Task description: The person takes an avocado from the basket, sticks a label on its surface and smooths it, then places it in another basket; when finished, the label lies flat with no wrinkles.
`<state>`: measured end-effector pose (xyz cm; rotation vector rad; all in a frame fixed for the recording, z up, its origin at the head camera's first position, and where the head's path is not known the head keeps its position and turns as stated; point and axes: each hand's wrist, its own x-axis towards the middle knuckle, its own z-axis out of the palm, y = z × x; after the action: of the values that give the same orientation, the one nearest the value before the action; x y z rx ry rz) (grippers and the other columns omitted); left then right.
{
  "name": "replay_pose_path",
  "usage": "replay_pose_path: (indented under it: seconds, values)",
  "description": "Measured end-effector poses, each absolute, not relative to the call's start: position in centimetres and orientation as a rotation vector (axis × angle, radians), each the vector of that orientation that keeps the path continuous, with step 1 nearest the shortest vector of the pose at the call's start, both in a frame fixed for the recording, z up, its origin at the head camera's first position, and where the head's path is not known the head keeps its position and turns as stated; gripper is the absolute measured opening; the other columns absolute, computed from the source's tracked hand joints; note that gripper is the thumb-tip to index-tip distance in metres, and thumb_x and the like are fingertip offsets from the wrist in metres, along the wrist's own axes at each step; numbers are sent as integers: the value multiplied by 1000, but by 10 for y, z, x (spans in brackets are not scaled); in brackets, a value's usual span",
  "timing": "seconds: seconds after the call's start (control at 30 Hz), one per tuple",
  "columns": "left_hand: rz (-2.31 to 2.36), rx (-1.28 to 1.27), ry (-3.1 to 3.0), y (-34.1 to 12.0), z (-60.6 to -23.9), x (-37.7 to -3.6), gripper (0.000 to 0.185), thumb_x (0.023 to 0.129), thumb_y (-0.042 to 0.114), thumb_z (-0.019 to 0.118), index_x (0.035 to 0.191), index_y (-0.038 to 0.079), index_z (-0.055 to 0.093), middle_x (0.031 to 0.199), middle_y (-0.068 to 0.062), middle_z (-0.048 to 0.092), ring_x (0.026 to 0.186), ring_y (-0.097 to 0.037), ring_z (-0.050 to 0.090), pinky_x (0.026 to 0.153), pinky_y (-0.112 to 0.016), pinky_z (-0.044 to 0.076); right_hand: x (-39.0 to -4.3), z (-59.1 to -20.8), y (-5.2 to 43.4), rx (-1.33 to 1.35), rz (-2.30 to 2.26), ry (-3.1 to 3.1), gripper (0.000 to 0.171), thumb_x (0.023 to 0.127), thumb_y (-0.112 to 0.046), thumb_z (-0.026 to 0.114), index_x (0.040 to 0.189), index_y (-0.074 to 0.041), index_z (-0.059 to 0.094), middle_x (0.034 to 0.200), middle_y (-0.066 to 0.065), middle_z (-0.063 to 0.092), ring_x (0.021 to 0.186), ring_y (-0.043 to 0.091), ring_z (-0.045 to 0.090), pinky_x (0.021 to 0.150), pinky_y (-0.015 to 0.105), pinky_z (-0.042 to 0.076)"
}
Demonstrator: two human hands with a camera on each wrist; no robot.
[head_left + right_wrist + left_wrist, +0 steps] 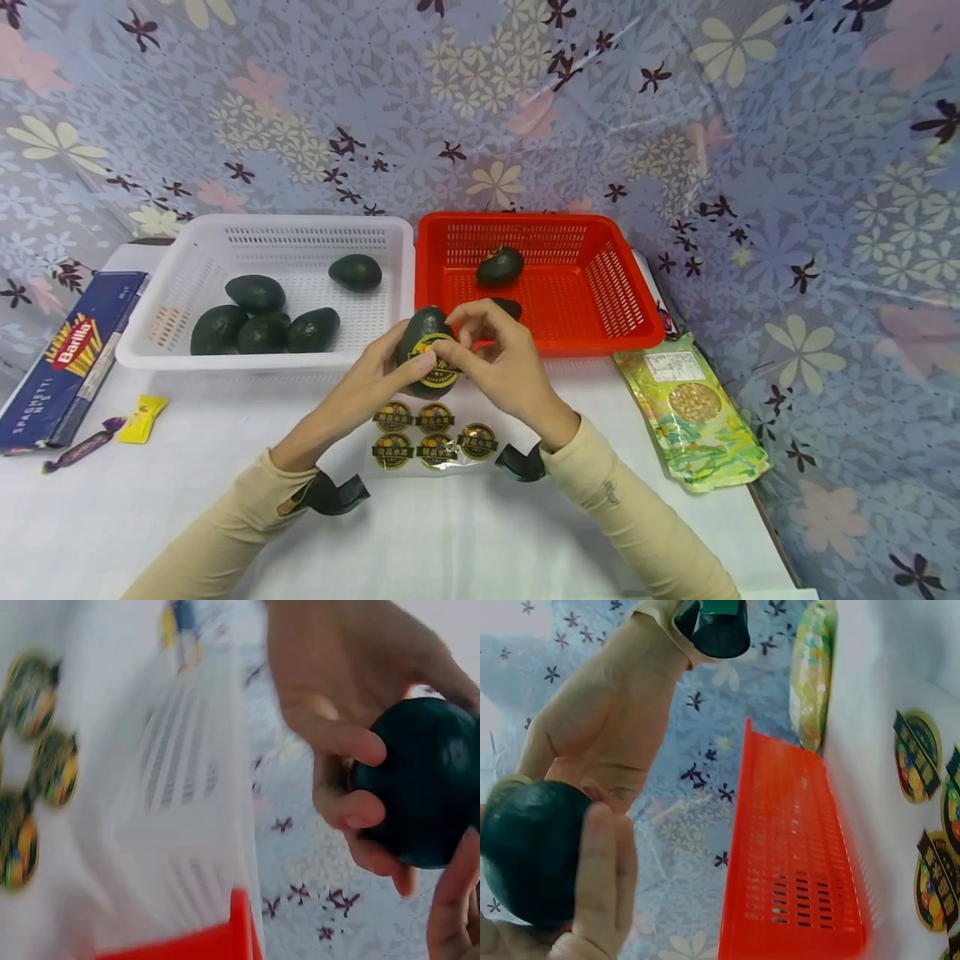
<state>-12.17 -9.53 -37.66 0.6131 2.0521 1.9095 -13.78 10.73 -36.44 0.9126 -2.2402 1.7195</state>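
Observation:
In the head view, my left hand (358, 390) grips a dark green avocado (424, 323) in front of the two baskets, its thumb lying across the front. A round black-and-gold sticker (437, 380) is on the avocado's near face. My right hand (513, 362) pinches at the sticker's upper right edge with thumb and index finger. From the left wrist, the sticker's gold rim (511, 782) shows between the avocado (536, 851) and the right hand (607, 735). Left-hand fingers wrap the avocado (420, 780) in the right wrist view. Below lies a clear sheet with several stickers (437, 450).
A white basket (367, 360) with several avocados stands back left. Beside it, a red basket (600, 343) holds a stickered avocado (500, 267) and another partly hidden one (512, 307). A spaghetti box (71, 358) and wrapped candies (142, 418) lie left, a green-yellow bag (693, 417) right.

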Motion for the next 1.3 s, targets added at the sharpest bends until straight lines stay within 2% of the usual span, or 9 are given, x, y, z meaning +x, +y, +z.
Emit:
replay_pose_path:
  seconds: [0.13,0.23,0.33,0.53,0.77,0.93,1.03,1.2,1.3]
  values:
    - [1953,633,1949,-96,-374,-120,55,104,28,45,153,6,31,127,-30,56,101,-21,69,85,-43,62,-140,-362,109,924,1999,-2213,26,95,-18,69,111,-2,55,81,6,52,66,16,53,52,29,52]
    - [1950,611,1996,-95,-372,-121,53,104,27,44,153,11,31,129,-25,55,104,-22,67,88,-41,60,-140,-361,110,892,2009,-2267,33,91,-16,74,113,-4,53,84,5,52,72,16,53,53,26,49]
    - [1927,583,2040,-94,-370,-121,52,104,28,46,152,15,32,130,-21,54,106,-24,65,89,-40,59,-138,-360,110,865,1998,-2321,42,83,-6,79,114,-5,51,85,5,49,77,15,51,52,21,44]
    - [1933,637,1936,-93,-372,-120,53,107,31,38,152,6,28,126,-29,54,99,-24,69,82,-45,62,-142,-361,115,942,2133,-2309,38,85,-6,77,109,-4,47,82,3,44,77,11,46,52,20,39]
    - [1944,698,1889,-93,-371,-120,63,108,44,26,153,1,23,121,-33,53,93,-18,68,78,-46,62,-148,-367,121,1022,2417,-2131,15,96,-17,67,102,-13,54,79,-2,51,64,11,54,55,26,53]
    - [1898,705,1947,-92,-367,-119,59,108,39,18,156,7,20,121,-29,54,93,-21,65,78,-45,60,-147,-368,122,1012,2423,-2094,25,93,-27,72,101,-13,53,81,-3,52,67,11,54,56,25,54]
    - [1874,711,1984,-92,-366,-120,56,108,38,15,156,10,21,120,-26,56,91,-23,64,74,-43,59,-148,-369,123,985,2367,-2138,27,92,-24,73,101,-12,51,85,-3,53,72,11,53,58,23,51]
    - [1877,698,2006,-92,-368,-123,56,108,36,15,156,8,22,121,-26,54,92,-22,63,74,-40,59,-149,-372,123,961,2361,-2173,22,94,-17,70,100,-11,50,88,-3,54,70,11,54,59,22,50]
    - [1908,677,2022,-91,-369,-124,56,108,36,16,155,6,23,118,-28,54,89,-19,64,71,-38,59,-150,-373,124,955,2360,-2169,30,95,-27,69,106,-7,50,89,-1,54,69,11,55,58,24,52]
